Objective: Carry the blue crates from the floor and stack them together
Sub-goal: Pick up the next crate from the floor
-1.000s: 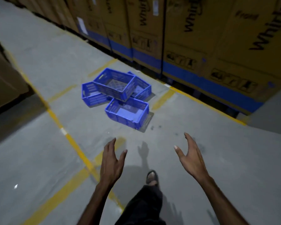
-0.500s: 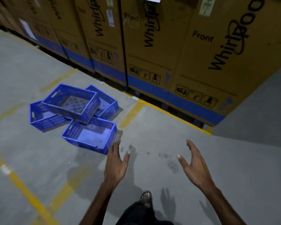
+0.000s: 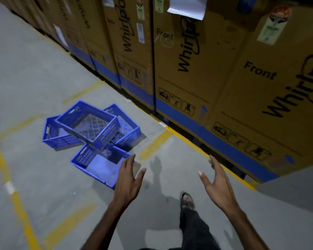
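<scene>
Reaching toward four blue crates [image 3: 90, 136] heaped unstacked on the floor [image 3: 34, 78], left hand [image 3: 128, 179] and right hand [image 3: 217, 183] spread, empty; no crate carried yet.

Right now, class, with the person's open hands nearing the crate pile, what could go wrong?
1. The top crate sits tilted across the others; pulling the nearest crate first may topple it.
2. The left hand and right hand hold nothing, so the grip is unsettled.
3. The sandalled foot is exposed to a dropped crate.
</scene>
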Demonstrator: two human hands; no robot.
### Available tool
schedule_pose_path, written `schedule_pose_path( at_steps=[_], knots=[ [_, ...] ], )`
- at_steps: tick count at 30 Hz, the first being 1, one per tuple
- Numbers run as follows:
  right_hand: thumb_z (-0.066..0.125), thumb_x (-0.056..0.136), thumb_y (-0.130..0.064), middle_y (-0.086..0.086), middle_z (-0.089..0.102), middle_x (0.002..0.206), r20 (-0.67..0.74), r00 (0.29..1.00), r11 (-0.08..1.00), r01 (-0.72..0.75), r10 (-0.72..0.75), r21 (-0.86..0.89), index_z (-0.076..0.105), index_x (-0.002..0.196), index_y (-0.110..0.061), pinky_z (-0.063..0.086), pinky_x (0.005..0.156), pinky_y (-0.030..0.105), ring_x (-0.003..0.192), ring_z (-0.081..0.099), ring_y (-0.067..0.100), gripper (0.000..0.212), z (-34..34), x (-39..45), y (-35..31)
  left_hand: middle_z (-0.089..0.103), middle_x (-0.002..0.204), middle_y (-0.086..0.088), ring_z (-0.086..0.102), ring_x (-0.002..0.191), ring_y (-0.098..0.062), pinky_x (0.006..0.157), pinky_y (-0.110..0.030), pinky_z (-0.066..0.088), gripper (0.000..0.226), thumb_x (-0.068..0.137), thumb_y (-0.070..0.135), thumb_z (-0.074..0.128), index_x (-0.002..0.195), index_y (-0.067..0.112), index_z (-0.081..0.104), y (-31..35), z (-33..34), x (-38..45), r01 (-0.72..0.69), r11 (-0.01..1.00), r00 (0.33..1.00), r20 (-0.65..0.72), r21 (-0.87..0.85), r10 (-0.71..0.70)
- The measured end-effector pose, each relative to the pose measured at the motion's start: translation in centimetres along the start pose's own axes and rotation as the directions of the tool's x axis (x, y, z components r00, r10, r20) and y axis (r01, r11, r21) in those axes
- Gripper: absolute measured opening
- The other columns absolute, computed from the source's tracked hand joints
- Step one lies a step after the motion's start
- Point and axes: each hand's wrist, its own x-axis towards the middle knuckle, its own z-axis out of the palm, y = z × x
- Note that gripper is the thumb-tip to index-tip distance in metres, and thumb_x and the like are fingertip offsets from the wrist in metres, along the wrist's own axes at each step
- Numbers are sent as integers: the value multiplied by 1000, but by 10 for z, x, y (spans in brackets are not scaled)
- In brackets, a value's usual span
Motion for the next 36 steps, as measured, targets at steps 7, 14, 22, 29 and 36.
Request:
schedule_pose_path(
  at_steps=[7, 14, 22, 29, 36],
  knots=[
    [59, 98, -49, -14, 31, 163, 233, 958, 984, 176, -166, -21, 19, 160, -39, 36, 117, 44, 150, 31, 13, 75, -15, 162, -28, 50, 146, 0, 43, 136, -21, 106, -33, 37, 71, 94, 61, 55, 149, 18, 43, 26, 11, 68, 183, 983, 965, -194, 11, -177],
    [62, 99, -43, -10, 29, 165, 443, 851, 946, 325, -283, -20, 20, 161, -34, 33, 120, 44, 151, 29, 16, 76, 10, 287, -73, 49, 149, -2, 43, 138, -20, 109, -30, 36, 65, 98, 45, 61, 151, 14, 42, 47, 17, 102, 344, 938, 875, -350, -37, -335],
    [62, 96, -47, -8, 40, 159, 571, 741, 903, 430, -352, -2, 24, 158, -40, 39, 113, 44, 146, 39, 16, 73, 77, 368, -122, 47, 148, 6, 45, 138, -14, 112, -31, 37, 63, 97, 42, 66, 153, 25, 41, 17, 15, 133, 509, 839, 705, -466, -191, -534],
    [61, 97, -48, -7, 40, 160, 637, 664, 863, 505, -391, 4, 26, 159, -33, 39, 114, 44, 145, 40, 16, 74, 150, 438, -182, 43, 155, 4, 42, 142, -17, 112, -33, 37, 64, 99, 44, 62, 155, 23, 38, -32, -1, 222, 545, 794, 651, -461, -269, -603],
    [61, 96, -52, -12, 39, 159, 675, 620, 837, 547, -401, -6, 23, 159, -39, 41, 112, 46, 145, 39, 14, 74, 218, 525, -251, 40, 155, 9, 34, 145, -11, 110, -23, 28, 67, 99, 51, 56, 157, 28, 32, -66, -42, 338, 509, 790, 653, -445, -341, -613]
  ],
)
